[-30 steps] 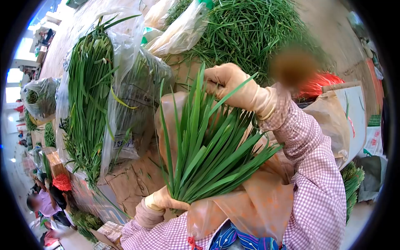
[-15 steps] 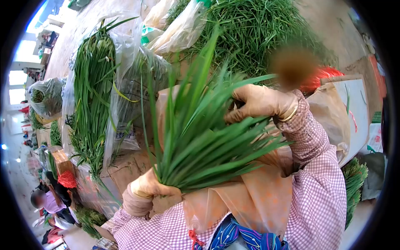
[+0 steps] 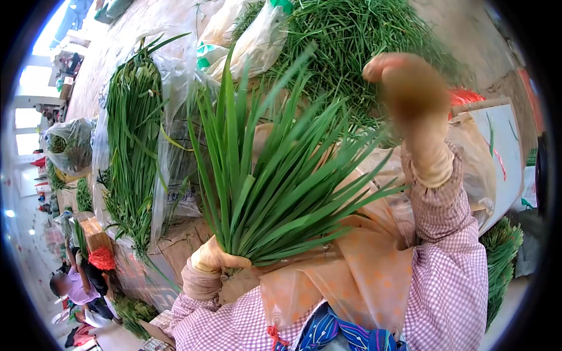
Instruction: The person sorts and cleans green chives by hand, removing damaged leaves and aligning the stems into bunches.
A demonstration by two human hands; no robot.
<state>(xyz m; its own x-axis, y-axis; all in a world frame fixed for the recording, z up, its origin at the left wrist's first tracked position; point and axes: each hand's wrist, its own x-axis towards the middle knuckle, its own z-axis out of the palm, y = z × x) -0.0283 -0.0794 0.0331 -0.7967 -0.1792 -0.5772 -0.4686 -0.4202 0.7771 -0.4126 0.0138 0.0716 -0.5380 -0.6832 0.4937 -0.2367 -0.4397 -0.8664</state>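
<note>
My left hand [image 3: 219, 257], in a thin glove, is closed around the base of a bunch of garlic chives [image 3: 275, 193]. Their long flat leaves fan up and to the right over my lap. My right hand [image 3: 421, 128], gloved too, is raised away from the bunch, near the right edge of a big heap of garlic chives [image 3: 351, 47]. A round brown blur covers much of this hand, so most of its fingers are hidden. A tan plastic apron [image 3: 339, 281] lies across my front.
Left of the bunch, more garlic chives [image 3: 134, 128] lie in a clear plastic bag [image 3: 175, 76]. White bags [image 3: 257, 47] rest beside the heap. A board [image 3: 500, 152] and red strands [image 3: 468, 96] are at the right. Far left, a person [image 3: 76, 286] bends near red netting [image 3: 102, 257].
My right hand has left the leaves and moved up and right towards the heap. The leaves have spread out more upright. My left hand keeps its hold on the base.
</note>
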